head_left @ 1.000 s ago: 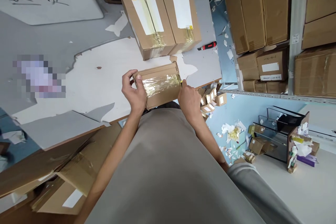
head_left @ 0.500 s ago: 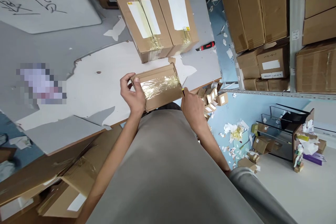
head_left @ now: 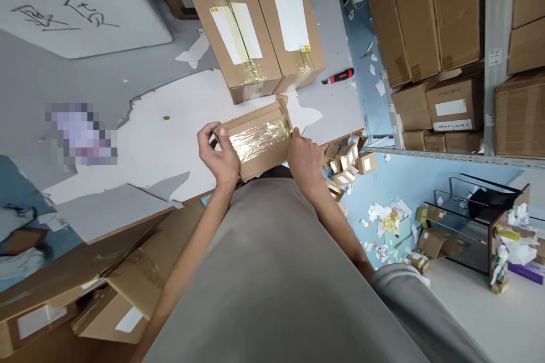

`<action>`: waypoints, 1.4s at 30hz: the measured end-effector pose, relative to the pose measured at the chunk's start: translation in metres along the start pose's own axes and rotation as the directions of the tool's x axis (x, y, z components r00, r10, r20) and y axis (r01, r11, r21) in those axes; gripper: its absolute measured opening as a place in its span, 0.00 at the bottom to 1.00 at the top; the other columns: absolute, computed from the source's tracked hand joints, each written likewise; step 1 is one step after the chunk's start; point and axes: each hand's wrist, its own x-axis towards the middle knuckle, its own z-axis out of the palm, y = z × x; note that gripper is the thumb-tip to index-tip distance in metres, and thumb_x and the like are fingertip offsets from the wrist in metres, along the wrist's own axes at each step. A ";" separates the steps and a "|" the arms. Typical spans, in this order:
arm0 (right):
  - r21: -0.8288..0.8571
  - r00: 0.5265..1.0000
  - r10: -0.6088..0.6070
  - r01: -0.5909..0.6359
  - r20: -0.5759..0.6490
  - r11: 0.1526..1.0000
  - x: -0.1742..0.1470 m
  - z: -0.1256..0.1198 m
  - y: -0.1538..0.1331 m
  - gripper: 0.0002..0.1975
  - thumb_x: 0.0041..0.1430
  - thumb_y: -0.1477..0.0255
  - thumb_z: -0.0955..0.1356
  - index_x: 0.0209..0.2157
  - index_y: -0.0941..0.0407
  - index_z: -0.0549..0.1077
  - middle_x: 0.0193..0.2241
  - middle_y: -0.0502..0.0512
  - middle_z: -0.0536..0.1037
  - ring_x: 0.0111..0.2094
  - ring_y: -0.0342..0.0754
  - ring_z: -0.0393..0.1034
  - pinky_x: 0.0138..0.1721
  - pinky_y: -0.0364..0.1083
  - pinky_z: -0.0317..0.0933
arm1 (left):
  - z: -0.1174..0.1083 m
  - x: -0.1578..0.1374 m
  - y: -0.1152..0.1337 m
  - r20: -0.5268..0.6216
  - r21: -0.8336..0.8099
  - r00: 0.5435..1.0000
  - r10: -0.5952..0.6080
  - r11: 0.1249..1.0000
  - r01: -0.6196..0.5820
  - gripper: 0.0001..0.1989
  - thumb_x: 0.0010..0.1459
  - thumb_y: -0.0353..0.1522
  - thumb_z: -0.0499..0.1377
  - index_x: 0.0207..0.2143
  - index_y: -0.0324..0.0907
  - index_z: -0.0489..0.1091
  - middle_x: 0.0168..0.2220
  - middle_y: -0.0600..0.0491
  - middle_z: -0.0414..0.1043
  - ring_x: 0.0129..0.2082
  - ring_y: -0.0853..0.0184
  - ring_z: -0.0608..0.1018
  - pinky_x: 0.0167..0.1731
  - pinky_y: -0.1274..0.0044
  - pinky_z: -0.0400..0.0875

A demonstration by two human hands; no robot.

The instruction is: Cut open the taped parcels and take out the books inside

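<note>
A small cardboard box (head_left: 264, 153) with shiny clear tape along its top is held at the table's near edge, tilted slightly. My left hand (head_left: 219, 153) is closed on its left end, thumb on top and fingers around the far side. My right hand (head_left: 305, 159) is closed at the box's right end, against the taped edge. Between its fingers a yellow bit of a utility knife (head_left: 291, 131) shows; most of the knife is hidden in the hand, its blade included.
Two taped cartons (head_left: 255, 34) with white labels stand behind the box. A red and black utility knife (head_left: 338, 76) lies right of them. A white bin (head_left: 85, 17) is at far left. Shelves with cartons (head_left: 451, 105) stand right; small boxes (head_left: 347, 164) and paper scraps litter the floor.
My right hand has moved a little left and up along the box's right end, with the knife in it. My left hand keeps its hold. The view has shifted slightly.
</note>
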 end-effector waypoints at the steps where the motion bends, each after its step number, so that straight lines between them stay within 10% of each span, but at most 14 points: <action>1: 0.008 1.000 -0.001 0.001 0.005 1.000 -0.001 0.001 0.005 0.25 0.83 0.77 0.57 0.74 0.59 0.67 0.49 0.72 0.88 0.53 0.60 0.87 0.51 0.51 0.75 | 0.001 -0.001 0.000 -0.014 0.014 1.000 -0.004 1.000 0.004 0.18 0.79 0.48 0.57 0.58 0.45 0.73 0.58 0.44 0.79 0.60 0.58 0.82 0.59 0.66 0.78; 8: 0.046 0.968 0.115 -0.129 0.224 0.991 -0.023 0.043 0.067 0.17 0.80 0.75 0.64 0.63 0.57 0.79 0.50 0.71 0.88 0.53 0.60 0.86 0.50 0.50 0.73 | 0.005 -0.001 -0.003 -0.074 0.047 0.997 -0.009 0.999 0.012 0.19 0.79 0.49 0.57 0.58 0.45 0.73 0.57 0.44 0.79 0.59 0.58 0.82 0.58 0.67 0.78; 13: 0.165 0.983 0.175 -0.181 0.054 0.969 -0.024 0.053 0.098 0.26 0.84 0.67 0.63 0.76 0.56 0.70 0.43 0.65 0.90 0.43 0.58 0.87 0.46 0.49 0.73 | 0.005 -0.001 -0.004 -0.043 0.011 0.999 -0.011 1.000 0.012 0.22 0.78 0.52 0.57 0.58 0.45 0.73 0.58 0.43 0.78 0.60 0.57 0.81 0.62 0.65 0.76; 21: 0.280 0.972 -0.212 0.233 -0.105 0.931 0.008 0.016 0.076 0.29 0.84 0.70 0.59 0.81 0.55 0.65 0.60 0.65 0.88 0.55 0.59 0.85 0.53 0.49 0.74 | 0.004 -0.002 0.002 -0.044 -0.005 0.999 -0.029 1.000 0.029 0.24 0.75 0.54 0.60 0.57 0.45 0.74 0.59 0.42 0.79 0.62 0.54 0.80 0.70 0.59 0.74; 42: 0.232 0.953 -0.303 0.297 -0.013 0.926 0.048 0.010 0.056 0.35 0.77 0.82 0.57 0.82 0.60 0.59 0.48 0.70 0.89 0.50 0.63 0.86 0.54 0.59 0.78 | 0.008 0.002 -0.005 -0.118 0.048 0.989 0.092 0.995 -0.087 0.17 0.76 0.42 0.64 0.56 0.37 0.76 0.52 0.43 0.82 0.50 0.64 0.82 0.56 0.70 0.79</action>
